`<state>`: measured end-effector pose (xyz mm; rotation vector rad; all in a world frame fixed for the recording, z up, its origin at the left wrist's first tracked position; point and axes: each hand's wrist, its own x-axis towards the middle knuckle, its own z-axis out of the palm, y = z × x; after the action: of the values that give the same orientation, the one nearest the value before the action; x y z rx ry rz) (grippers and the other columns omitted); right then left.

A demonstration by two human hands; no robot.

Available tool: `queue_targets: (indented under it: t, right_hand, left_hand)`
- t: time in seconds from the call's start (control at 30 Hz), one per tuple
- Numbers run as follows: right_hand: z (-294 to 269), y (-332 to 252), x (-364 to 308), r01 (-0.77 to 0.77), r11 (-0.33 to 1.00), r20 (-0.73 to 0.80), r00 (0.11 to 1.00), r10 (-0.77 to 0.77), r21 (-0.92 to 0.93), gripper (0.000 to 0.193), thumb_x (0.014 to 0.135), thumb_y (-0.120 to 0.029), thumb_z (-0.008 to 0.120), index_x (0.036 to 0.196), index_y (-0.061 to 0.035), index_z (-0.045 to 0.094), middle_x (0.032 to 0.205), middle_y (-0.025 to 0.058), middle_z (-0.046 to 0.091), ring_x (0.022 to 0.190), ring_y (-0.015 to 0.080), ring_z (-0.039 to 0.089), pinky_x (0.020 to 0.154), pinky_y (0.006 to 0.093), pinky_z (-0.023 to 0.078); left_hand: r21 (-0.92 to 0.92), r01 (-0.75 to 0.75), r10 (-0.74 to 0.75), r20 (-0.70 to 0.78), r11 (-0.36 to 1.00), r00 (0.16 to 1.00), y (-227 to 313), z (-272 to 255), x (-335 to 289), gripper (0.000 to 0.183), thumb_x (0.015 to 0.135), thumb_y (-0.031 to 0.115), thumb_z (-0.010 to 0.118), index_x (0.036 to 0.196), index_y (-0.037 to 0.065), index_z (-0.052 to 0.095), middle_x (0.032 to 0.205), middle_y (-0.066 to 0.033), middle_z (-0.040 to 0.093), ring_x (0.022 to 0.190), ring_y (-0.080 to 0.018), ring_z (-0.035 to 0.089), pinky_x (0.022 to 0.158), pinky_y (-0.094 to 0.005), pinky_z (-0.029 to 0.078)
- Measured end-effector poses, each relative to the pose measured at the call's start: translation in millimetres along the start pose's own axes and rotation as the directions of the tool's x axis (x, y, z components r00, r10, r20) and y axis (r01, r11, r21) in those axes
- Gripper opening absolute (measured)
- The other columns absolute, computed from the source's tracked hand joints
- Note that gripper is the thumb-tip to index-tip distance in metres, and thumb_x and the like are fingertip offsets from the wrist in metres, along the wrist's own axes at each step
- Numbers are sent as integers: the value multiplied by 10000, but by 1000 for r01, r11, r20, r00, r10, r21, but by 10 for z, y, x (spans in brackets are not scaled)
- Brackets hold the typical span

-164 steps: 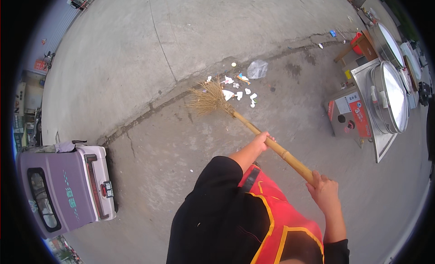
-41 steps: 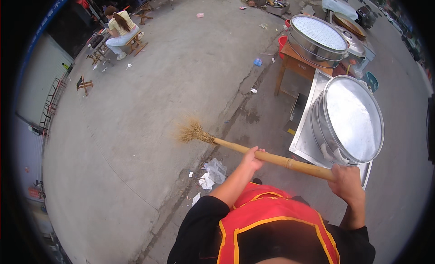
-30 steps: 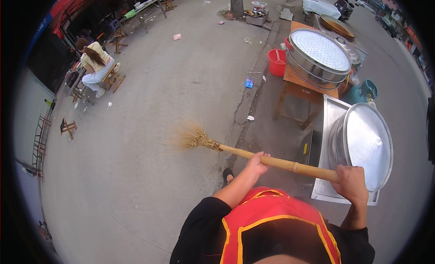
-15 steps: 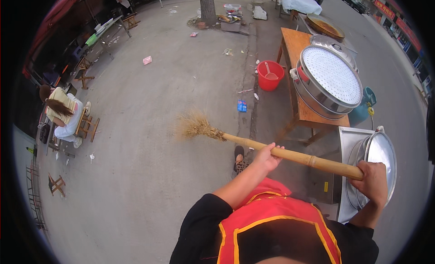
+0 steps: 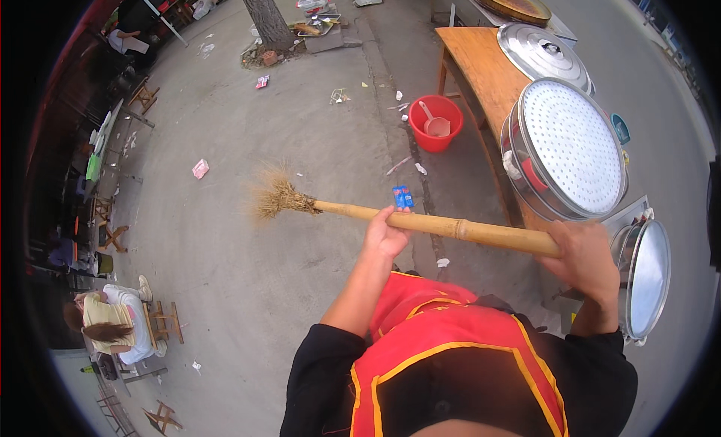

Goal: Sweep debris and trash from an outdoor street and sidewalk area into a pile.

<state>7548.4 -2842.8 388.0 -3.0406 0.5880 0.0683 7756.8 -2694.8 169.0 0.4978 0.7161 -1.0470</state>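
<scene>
Both my hands hold a broom (image 5: 443, 225) with a thick bamboo handle. My left hand (image 5: 387, 233) wraps round the handle partway along, nearer the straw head. Its upper end is gripped by my right hand (image 5: 582, 257), close to the steamer pots. The straw bristles (image 5: 276, 193) point to the left above the concrete; whether they touch the ground I cannot tell. A blue wrapper (image 5: 402, 197) lies on the ground just beyond my left hand. Farther left is a pink packet (image 5: 200, 169).
A red bucket (image 5: 433, 140) with a pink scoop stands beside a wooden table (image 5: 481, 58). Perforated steamer trays (image 5: 568, 144) and a pot lid (image 5: 544, 54) are at the right. A tree (image 5: 264, 20) rises at the back. One person (image 5: 113, 324) sits on a stool at the left.
The view has turned and moved forward toward the table. The broom has shifted left in the picture, still in both hands. The blue wrapper is now close to my left hand.
</scene>
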Motion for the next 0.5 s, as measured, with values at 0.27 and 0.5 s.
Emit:
queue_targets:
  t: [0.27, 0.5]
  right_hand:
    - [114, -583, 1568, 88, 991, 29, 995, -91, 98, 272, 596, -260, 592, 671, -37, 454, 588, 78, 494, 557, 231, 501, 498, 312, 384]
    - [-96, -562, 2725, 266, 321, -366, 878, 309, 909, 331, 733, -273, 484, 916, 2, 463, 811, 85, 494, 601, 117, 483, 540, 226, 395]
  left_hand:
    - [-5, 22, -22, -187, 1000, 982, 1477, 400, 925, 125, 731, 68, 375, 830, -7, 356, 759, -104, 432, 720, -212, 454, 703, -358, 417]
    - [-71, 113, -118, -66, 991, 991, 2560, 988, 1273, 142, 762, 126, 385, 840, 8, 391, 801, -104, 481, 775, -228, 481, 723, -370, 403]
